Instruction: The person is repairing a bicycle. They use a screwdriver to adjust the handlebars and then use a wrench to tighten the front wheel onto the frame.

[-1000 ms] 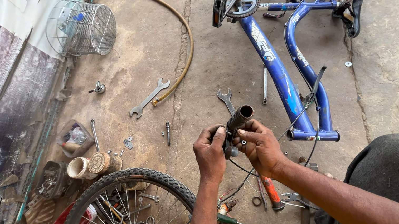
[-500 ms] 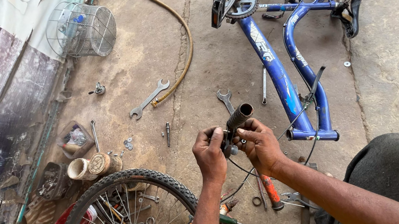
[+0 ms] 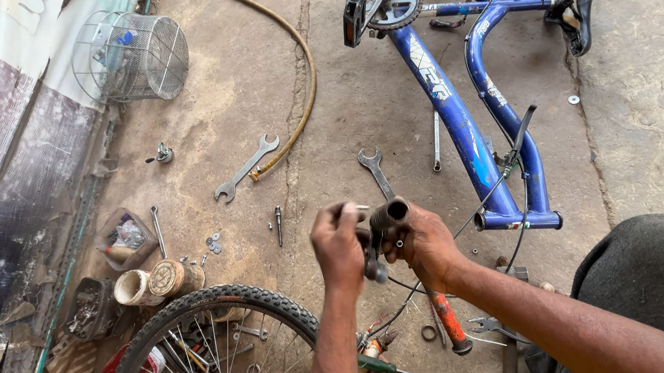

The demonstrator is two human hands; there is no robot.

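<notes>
We grip the dark tube with right hand fingers wrapped underneath, left hand fingers closed on its side fitting, raised off the floor so both hands reach it.

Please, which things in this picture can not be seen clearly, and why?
- Head view: the dark tube between the left hand and right hand is motion-blurred; the small part at its lower end cannot be identified.
- The loose wheel is cut off by the bottom edge.
- The blue bicycle frame is cut off by the top edge.
- The contents of the small trays are too small to tell.
</notes>
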